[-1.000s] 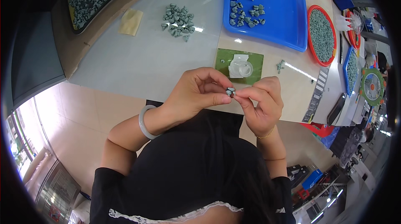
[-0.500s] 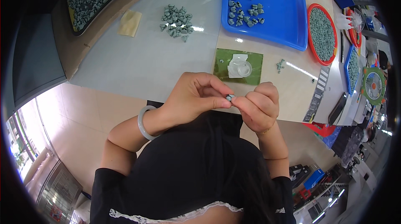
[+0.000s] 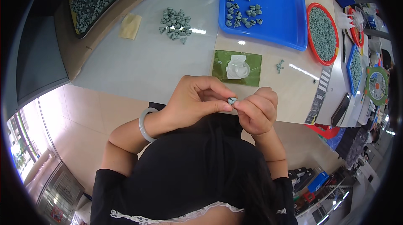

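Between the thumb and forefinger of my left hand (image 3: 189, 97) is a small grey-green part (image 3: 232, 100) with a dark patch. My right hand (image 3: 259, 108) meets it from the other side, its fingers curled and thumb and forefinger tips pressed at the part. Whether those right fingertips hold a second, tinier piece is hidden. Just beyond both hands lies a green mat (image 3: 254, 77), bearing a white paper (image 3: 231, 75) with a clear round dish (image 3: 241, 71) on it. A few tiny grey-green bits (image 3: 279, 66) are on the table right of the mat.
Several similar parts form a pile (image 3: 176, 24) at left, near a tan square (image 3: 130, 26). The blue tray (image 3: 283, 13) holds more. Farther right stand a red-rimmed basket (image 3: 309, 36) full of grey-green pieces, a phone (image 3: 340, 110) and a green fan (image 3: 377, 85). A dark tray of pieces (image 3: 96, 2) is far left.
My fingertips have shifted very slightly down, and the part shows more of its grey-green side. My right hand is tilted a little differently. Both hands keep their pinch.
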A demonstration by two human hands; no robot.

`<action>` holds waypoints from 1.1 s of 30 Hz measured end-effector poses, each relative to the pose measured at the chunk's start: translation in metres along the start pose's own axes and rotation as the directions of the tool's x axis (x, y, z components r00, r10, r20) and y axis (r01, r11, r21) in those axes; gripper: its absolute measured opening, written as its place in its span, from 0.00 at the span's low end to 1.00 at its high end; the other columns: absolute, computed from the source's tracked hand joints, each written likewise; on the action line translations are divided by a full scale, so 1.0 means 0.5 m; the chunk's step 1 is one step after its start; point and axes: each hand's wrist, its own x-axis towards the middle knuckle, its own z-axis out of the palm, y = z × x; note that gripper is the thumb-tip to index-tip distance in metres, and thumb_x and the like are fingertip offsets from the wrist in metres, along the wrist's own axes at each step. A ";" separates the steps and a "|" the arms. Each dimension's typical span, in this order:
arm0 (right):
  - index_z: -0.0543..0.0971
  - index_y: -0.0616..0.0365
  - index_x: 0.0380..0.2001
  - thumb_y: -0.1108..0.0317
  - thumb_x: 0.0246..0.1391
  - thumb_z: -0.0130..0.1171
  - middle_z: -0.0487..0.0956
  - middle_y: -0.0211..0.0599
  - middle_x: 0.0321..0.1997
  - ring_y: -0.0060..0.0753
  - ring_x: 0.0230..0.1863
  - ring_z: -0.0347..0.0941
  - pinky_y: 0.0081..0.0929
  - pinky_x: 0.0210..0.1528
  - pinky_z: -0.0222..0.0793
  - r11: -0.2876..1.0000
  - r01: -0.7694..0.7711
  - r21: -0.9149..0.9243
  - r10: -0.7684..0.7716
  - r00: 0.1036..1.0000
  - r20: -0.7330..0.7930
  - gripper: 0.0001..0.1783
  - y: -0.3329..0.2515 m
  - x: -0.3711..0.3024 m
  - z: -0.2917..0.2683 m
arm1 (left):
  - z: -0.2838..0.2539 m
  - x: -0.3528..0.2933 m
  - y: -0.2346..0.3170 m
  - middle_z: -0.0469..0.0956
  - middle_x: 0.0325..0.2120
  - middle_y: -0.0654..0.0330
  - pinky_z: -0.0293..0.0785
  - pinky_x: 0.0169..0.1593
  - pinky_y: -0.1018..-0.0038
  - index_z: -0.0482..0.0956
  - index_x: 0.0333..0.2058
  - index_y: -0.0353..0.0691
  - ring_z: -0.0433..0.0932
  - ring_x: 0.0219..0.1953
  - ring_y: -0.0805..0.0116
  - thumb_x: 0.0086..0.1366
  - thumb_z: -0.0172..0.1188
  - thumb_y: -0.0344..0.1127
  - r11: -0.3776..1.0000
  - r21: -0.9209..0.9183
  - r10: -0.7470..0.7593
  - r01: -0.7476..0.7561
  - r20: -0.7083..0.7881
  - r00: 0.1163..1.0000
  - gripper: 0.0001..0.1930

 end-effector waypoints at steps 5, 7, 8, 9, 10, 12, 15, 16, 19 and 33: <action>0.75 0.56 0.28 0.78 0.29 0.62 0.69 0.29 0.27 0.31 0.25 0.63 0.25 0.25 0.59 1.000 0.013 0.029 -0.013 1.000 0.003 0.16 -0.004 0.015 -0.021 | 0.021 0.007 0.040 0.74 0.32 0.55 0.73 0.40 0.79 0.75 0.32 0.30 0.75 0.35 0.70 0.50 0.58 0.19 0.998 0.062 -0.008 0.008 0.004 1.000 0.08; 0.69 0.58 0.36 0.74 0.41 0.61 0.68 0.34 0.29 0.32 0.28 0.62 0.25 0.30 0.59 0.992 -0.089 0.090 0.091 0.996 -0.021 0.17 -0.006 0.019 -0.031 | 0.028 0.034 0.088 0.74 0.32 0.57 0.72 0.40 0.78 0.75 0.33 0.31 0.74 0.36 0.71 0.49 0.58 0.19 0.899 0.406 0.168 -0.162 0.021 0.986 0.10; 0.69 0.58 0.36 0.74 0.41 0.61 0.68 0.34 0.29 0.32 0.28 0.62 0.25 0.30 0.59 0.992 -0.079 0.095 0.082 0.996 -0.030 0.17 -0.009 0.019 -0.035 | 0.022 0.058 0.104 0.75 0.31 0.59 0.71 0.38 0.78 0.76 0.33 0.34 0.73 0.35 0.73 0.50 0.59 0.23 0.810 0.555 0.216 -0.187 0.014 0.976 0.09; 0.66 0.59 0.38 0.74 0.42 0.60 0.68 0.36 0.29 0.32 0.30 0.62 0.25 0.31 0.59 0.982 -0.144 0.121 0.155 0.985 -0.079 0.18 -0.010 0.019 -0.040 | 0.013 0.088 0.120 0.75 0.31 0.59 0.71 0.37 0.78 0.77 0.32 0.35 0.74 0.34 0.73 0.50 0.59 0.25 0.690 0.683 0.303 -0.241 0.030 0.953 0.08; 0.64 0.60 0.40 0.74 0.43 0.59 0.68 0.39 0.30 0.32 0.31 0.62 0.25 0.33 0.59 0.967 -0.207 0.150 0.226 0.966 -0.124 0.20 -0.014 0.021 -0.049 | 0.004 0.114 0.134 0.75 0.30 0.60 0.70 0.35 0.78 0.77 0.32 0.36 0.74 0.32 0.73 0.51 0.59 0.27 0.547 0.789 0.384 -0.280 0.061 0.921 0.08; 0.64 0.60 0.40 0.76 0.43 0.58 0.68 0.39 0.30 0.31 0.31 0.62 0.24 0.33 0.58 0.962 -0.220 0.160 0.241 0.963 -0.122 0.20 -0.016 0.020 -0.065 | -0.021 0.142 0.147 0.76 0.29 0.61 0.69 0.34 0.78 0.78 0.32 0.36 0.73 0.32 0.73 0.51 0.59 0.29 0.525 0.820 0.377 -0.227 0.015 0.926 0.08; 0.64 0.61 0.40 0.77 0.43 0.56 0.68 0.39 0.30 0.31 0.32 0.61 0.24 0.33 0.58 0.951 -0.273 0.145 0.291 0.950 -0.116 0.19 -0.012 0.010 -0.096 | -0.052 0.170 0.175 0.77 0.27 0.61 0.68 0.33 0.78 0.78 0.30 0.37 0.73 0.31 0.72 0.50 0.59 0.31 0.440 0.888 0.426 -0.136 -0.073 0.902 0.07; 0.65 0.62 0.39 0.77 0.43 0.56 0.67 0.39 0.30 0.30 0.31 0.61 0.23 0.33 0.58 0.945 -0.297 0.138 0.313 0.943 -0.112 0.18 -0.008 0.004 -0.108 | -0.064 0.172 0.183 0.78 0.26 0.61 0.68 0.34 0.78 0.79 0.29 0.37 0.73 0.31 0.71 0.49 0.60 0.31 0.367 0.927 0.496 -0.083 -0.119 0.860 0.07; 0.67 0.63 0.37 0.79 0.43 0.54 0.68 0.38 0.30 0.27 0.30 0.61 0.21 0.34 0.59 0.914 -0.384 0.127 0.399 0.907 -0.131 0.14 0.009 -0.014 -0.135 | -0.108 0.163 0.201 0.77 0.24 0.61 0.68 0.36 0.71 0.79 0.23 0.42 0.73 0.30 0.64 0.47 0.60 0.34 -0.065 0.995 0.496 0.073 -0.032 0.868 0.05; 0.73 0.64 0.25 0.78 0.42 0.55 0.72 0.34 0.23 0.23 0.23 0.66 0.17 0.27 0.62 0.627 -0.747 -0.223 0.767 0.641 0.009 0.03 0.105 -0.027 -0.213 | -0.034 0.115 0.135 0.74 0.27 0.59 0.73 0.36 0.75 0.74 0.26 0.32 0.75 0.32 0.71 0.54 0.54 0.24 0.726 0.656 0.471 -0.206 -0.257 0.844 0.02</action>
